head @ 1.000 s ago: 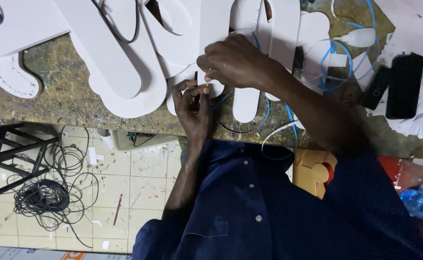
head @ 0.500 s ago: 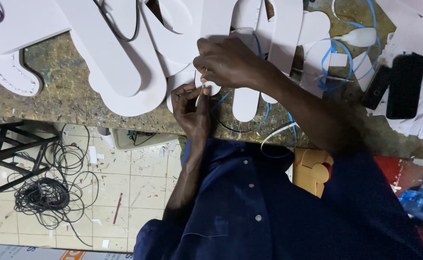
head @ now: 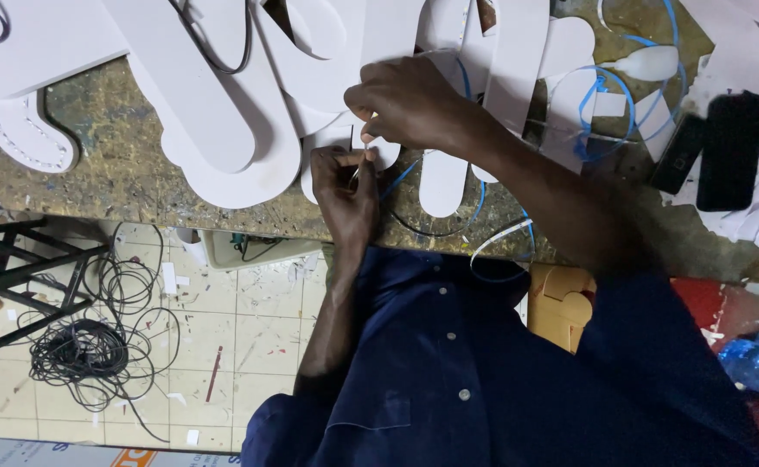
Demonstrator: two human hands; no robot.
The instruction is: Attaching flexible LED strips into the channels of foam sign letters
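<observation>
My left hand [head: 345, 186] rests at the edge of the worn worktable [head: 111, 173] and is closed on a thin dark tool [head: 356, 173] whose tip points up at a small white cut-out piece [head: 377, 154]. Just above it, my right hand [head: 405, 99] pinches the upper edge of that same white piece between thumb and fingers. A blue strip [head: 399, 177] runs out from under the piece toward the right. Large white rounded cut-out shapes [head: 224, 130] lie overlapping all round both hands.
Two black flat devices [head: 730, 147] lie at the table's right among white scraps and blue loops [head: 608, 121]. Below the table edge are a coil of black wire [head: 76, 350] on the tiled floor, a black metal frame [head: 16, 268] and a tan cardboard piece [head: 561, 303].
My right hand has shifted slightly left along the white piece. My left hand has stayed at the table edge with the tool.
</observation>
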